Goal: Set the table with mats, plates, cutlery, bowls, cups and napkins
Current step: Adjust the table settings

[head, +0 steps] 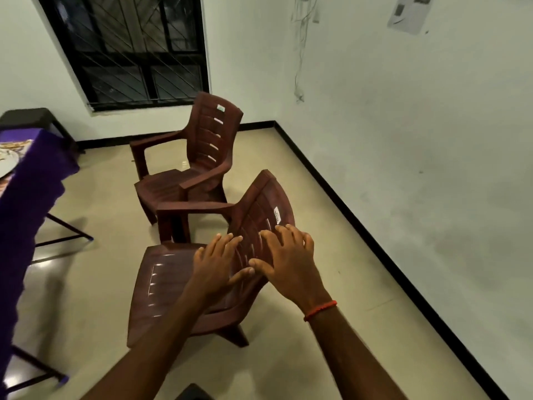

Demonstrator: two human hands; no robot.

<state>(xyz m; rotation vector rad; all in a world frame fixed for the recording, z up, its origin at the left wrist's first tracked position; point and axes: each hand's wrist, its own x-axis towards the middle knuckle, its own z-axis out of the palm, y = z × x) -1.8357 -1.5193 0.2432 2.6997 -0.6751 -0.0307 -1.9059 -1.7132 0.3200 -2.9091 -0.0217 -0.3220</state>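
Both hands, left hand (216,262) and right hand (290,262), are spread wide and empty over the slatted back of the nearer chair (161,284), though whether they touch it I cannot tell. To shift it well, I'd say grip the back's top edge on both sides and lift rather than drag, clear of the second chair (207,148) just behind. The setting itself sits far left: a plate (7,164) on the purple-clothed desk (31,192).

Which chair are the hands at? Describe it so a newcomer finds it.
From the barred window, come toward the camera past the first brown plastic armchair. The second armchair is it: nearest the camera, with the left hand and right hand spread open over its slatted backrest.
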